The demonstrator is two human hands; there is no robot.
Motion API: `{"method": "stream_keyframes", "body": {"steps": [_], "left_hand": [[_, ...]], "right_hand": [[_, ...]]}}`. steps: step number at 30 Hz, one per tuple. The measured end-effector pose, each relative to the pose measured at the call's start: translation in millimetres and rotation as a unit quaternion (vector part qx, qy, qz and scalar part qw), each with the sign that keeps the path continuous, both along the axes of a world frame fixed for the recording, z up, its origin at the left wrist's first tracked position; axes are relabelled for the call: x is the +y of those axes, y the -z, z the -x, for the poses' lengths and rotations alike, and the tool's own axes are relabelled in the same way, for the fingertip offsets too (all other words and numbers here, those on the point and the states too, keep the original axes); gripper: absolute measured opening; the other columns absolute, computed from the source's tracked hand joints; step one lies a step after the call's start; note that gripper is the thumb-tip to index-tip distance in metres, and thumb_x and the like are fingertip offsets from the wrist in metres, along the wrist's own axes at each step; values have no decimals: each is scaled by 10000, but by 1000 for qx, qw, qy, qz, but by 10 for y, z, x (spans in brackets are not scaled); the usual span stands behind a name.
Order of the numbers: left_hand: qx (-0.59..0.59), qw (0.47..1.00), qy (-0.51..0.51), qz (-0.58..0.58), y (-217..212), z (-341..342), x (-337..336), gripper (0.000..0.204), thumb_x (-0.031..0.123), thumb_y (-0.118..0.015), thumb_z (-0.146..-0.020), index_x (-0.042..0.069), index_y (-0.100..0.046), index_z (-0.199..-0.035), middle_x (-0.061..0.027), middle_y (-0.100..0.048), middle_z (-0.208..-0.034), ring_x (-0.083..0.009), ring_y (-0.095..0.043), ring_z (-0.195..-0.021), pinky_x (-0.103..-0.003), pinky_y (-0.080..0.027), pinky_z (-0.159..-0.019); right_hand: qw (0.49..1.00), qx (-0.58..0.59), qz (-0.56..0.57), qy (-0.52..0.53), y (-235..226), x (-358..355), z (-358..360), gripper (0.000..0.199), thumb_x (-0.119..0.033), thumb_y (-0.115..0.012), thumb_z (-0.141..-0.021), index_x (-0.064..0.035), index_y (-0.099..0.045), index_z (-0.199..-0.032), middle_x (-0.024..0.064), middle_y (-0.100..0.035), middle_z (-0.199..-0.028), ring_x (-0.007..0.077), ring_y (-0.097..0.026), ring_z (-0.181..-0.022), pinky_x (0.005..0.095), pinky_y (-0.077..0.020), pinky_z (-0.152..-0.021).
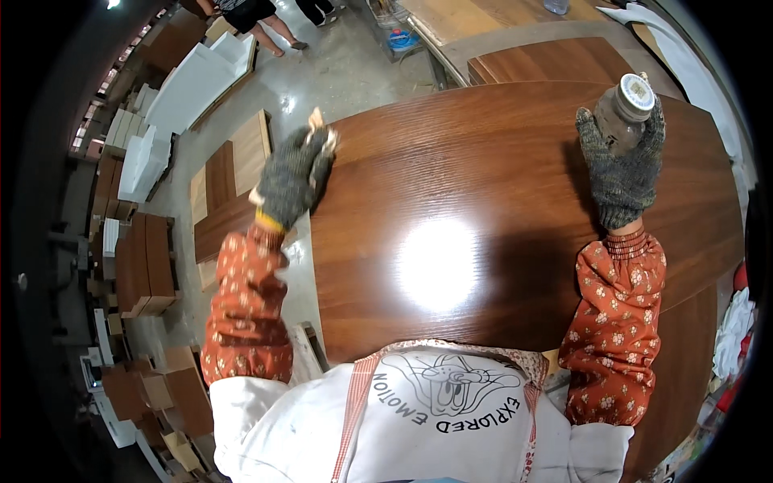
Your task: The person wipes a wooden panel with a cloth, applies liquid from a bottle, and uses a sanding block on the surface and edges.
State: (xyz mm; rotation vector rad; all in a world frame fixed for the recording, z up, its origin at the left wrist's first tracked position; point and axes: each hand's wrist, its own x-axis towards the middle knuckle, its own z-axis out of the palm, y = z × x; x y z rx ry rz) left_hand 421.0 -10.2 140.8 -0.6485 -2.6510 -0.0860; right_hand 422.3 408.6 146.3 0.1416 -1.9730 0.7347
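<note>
A glossy brown wood-grain panel [378, 185] with a curved far edge lies in front of me. My right hand [628, 181], in a dark grey knitted glove, is closed round a clear jar [618, 121] with a white lid, above the panel's right part. The jar tilts, its lid toward the upper right; its contents are hard to make out. Over at the panel's left edge is my left hand [294, 179], in a matching glove with pale fingertips showing. Its fingers stretch forward, with nothing visible in them.
Another brown panel [547, 60] lies beyond the far edge, beside a worktable [459, 18]. Stacked boards [145, 262] and white panels [205, 84] stand on the left floor. A person's legs [270, 32] show at the far left. White sheeting [684, 48] runs along the right.
</note>
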Motion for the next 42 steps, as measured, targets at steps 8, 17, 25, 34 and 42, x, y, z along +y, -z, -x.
{"method": "stream_keyframes", "body": {"steps": [8,17,25,34,42], "left_hand": [[-22,998,-21,-47,-162,71,-30,284,153,-597,-919,67,-622,-1189,-184,-600,-1171,-366,-603,-1007,-419,-497,-864],[-70,976,36,-204,-8,-715,20,308,104,-549,-940,1,-607,-1224,-210,-564,-1295,-337,-553,-1196,-371,-450,-974],[120,980,60,-143,240,-923,-200,381,99,-604,-918,30,-524,-1284,-176,-579,-1228,-267,-582,-1106,-437,-487,-925],[87,928,-132,-339,423,-1226,-652,332,192,-431,-994,-20,-572,-1207,-127,-579,-1237,-236,-563,-1129,-384,-441,-992],[112,942,-131,-287,357,-1124,-776,328,57,-589,-851,51,-620,-1177,-167,-609,-1213,-343,-570,-1145,-434,-438,-991]], "right_hand": [[998,-25,-42,-49,-51,-47,0,693,-258,-823,-742,-8,-478,-1288,181,-604,-1187,297,-617,-1066,392,-505,-914],[948,-33,-298,-109,-307,-378,12,545,-217,-777,-755,-109,-583,-1252,99,-641,-1161,282,-630,-1025,394,-508,-877],[872,-165,-408,-213,-513,-1814,461,208,-256,-523,-932,-190,-683,-1049,122,-651,-1063,279,-628,-991,428,-509,-810],[777,-222,-538,-242,-600,-2680,848,233,-221,-586,-911,-154,-690,-1108,135,-673,-1052,307,-667,-954,413,-544,-810],[798,-226,-516,-214,-494,-2505,810,216,-173,-590,-902,-146,-692,-1090,133,-678,-1048,302,-670,-958,415,-551,-791]]}}
